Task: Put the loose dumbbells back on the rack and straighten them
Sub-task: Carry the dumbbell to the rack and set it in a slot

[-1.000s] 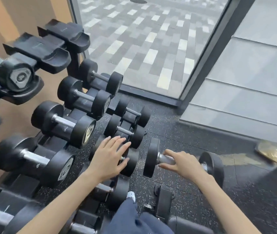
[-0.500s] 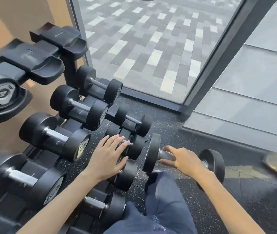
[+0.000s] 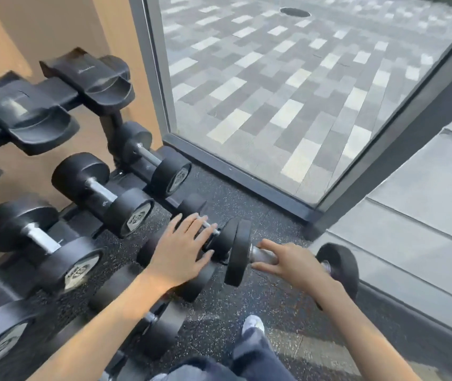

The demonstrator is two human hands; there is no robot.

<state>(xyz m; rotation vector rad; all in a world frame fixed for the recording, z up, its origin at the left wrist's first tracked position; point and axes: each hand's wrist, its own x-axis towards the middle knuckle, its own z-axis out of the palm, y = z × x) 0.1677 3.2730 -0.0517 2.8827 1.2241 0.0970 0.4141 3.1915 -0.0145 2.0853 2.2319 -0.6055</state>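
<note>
Fingers and thumb of the right hand (image 3: 295, 264) close around the steel handle of the loose dumbbell (image 3: 239, 254), which lies on the speckled floor (image 3: 246, 204) in front of the rack (image 3: 54, 92), its near head just beside the end of a small dumbbell (image 3: 223, 239) on the bottom tier. Flat and spread, the left hand (image 3: 180, 251) rests on that bottom row, fingertips reaching the small dumbbell's bar. Larger dumbbells (image 3: 114, 199) sit in the middle tier's cradles.
</note>
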